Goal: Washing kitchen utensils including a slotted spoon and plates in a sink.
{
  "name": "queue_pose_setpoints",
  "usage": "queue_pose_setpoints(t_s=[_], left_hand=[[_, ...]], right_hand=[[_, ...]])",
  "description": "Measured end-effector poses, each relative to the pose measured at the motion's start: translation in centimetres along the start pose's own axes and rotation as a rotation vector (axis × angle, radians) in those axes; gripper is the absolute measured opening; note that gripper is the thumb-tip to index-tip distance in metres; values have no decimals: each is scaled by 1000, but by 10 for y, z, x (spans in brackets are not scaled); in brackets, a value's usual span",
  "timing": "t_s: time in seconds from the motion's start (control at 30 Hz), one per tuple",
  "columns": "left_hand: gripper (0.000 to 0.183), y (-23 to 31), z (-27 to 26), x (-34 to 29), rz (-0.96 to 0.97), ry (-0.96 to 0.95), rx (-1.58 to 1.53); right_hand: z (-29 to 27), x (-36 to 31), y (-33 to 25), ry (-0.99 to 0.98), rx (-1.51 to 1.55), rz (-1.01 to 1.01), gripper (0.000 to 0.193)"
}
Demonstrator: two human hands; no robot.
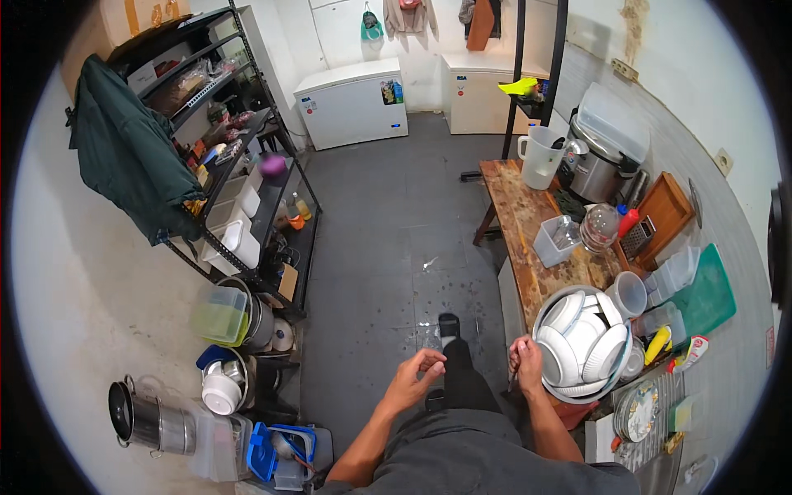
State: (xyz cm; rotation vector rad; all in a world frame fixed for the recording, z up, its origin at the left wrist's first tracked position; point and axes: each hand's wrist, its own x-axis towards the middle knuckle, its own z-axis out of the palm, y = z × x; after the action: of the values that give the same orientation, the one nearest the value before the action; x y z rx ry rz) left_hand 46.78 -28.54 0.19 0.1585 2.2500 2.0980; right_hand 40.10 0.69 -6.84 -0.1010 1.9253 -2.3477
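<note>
At the far left of a room, a dark green jacket (132,153) hangs from a black shelving rack (274,206); a steel pot (147,421) shows lower down. Near the middle, the person's left hand (417,375) is in mid-air above the grey floor (371,239), holding nothing, its fingers loosely bent with a gap to the thumb. One foot (448,326) is set ahead of the body. Further right, the right hand (526,360) has its fingers narrowly curled, just beside the left edge of a grey basin (538,324); whether it touches the rim or pinches something cannot be told. The basin, piled with white bowls (590,342), sits toward the near end of a wooden desk (516,219). Beyond it, at the lower right, lie patterned plates (638,412). The step in hand looks like a pause or pace beside the dishes, none being lifted. Taking up the bowls would likely call for opening the right fingers and bringing the left hand across.
</note>
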Motion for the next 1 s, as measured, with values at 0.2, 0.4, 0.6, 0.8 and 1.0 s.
queue_pose_setpoints(t_s=[0.2, 0.4, 0.6, 0.8, 1.0], left_hand=[[27, -10, -27, 46, 3, 60, 34], [27, -11, -46, 117, 3, 53, 77], [26, -10, -56, 200, -12, 25, 18], [26, -10, -65, 275, -19, -31, 33], [26, -12, -69, 325, -6, -25, 25]], right_hand=[[12, 67, 7, -39, -7, 17, 36], [26, 147, 10, -36, 38, 12, 34], [17, 224, -1, -38, -3, -3, 34], [13, 287, -7, -16, 12, 49, 33], [11, 337, -4, -25, 57, 68, 32]])
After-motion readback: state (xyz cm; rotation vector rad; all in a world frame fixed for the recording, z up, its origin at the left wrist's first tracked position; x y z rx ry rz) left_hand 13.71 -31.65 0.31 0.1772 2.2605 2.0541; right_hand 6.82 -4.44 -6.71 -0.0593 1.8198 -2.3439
